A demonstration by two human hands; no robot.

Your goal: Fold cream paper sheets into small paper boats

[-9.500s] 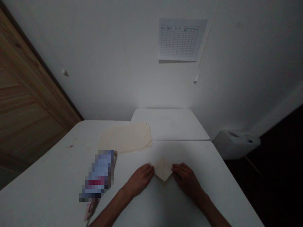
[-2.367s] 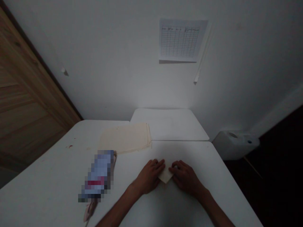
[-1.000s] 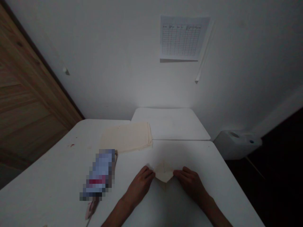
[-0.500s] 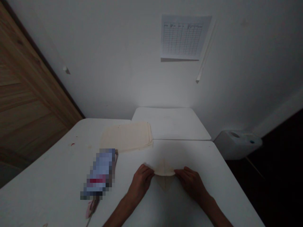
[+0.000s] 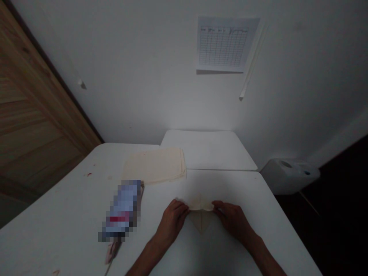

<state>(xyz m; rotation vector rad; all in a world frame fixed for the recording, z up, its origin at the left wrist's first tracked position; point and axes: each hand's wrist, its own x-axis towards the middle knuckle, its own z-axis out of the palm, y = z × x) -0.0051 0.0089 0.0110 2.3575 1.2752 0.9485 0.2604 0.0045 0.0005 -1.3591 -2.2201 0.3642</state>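
Note:
Low over the table's near part, a small cream-coloured folded paper [image 5: 201, 219] spans the gap between my hands. A crease runs down its middle, and its lower end narrows to a point. My left hand [image 5: 174, 216] pinches the left corner between thumb and fingers. At the opposite corner, my right hand [image 5: 232, 219] is closed in a similar pinch. The fingertips partly cover both corners.
A stack of cream sheets [image 5: 155, 165] lies behind my left hand on the white table [image 5: 77, 203]. Nearer is a pixelated bluish item [image 5: 122, 209] with a pinkish strap [image 5: 113, 249]. A white plastic container [image 5: 283, 178] stands beyond the right edge. The wall holds a printed chart [image 5: 224, 46].
The fingers of my right hand have shifted slightly at the paper's right corner. The paper's upper edge now dips in the middle, and more of the part below shows.

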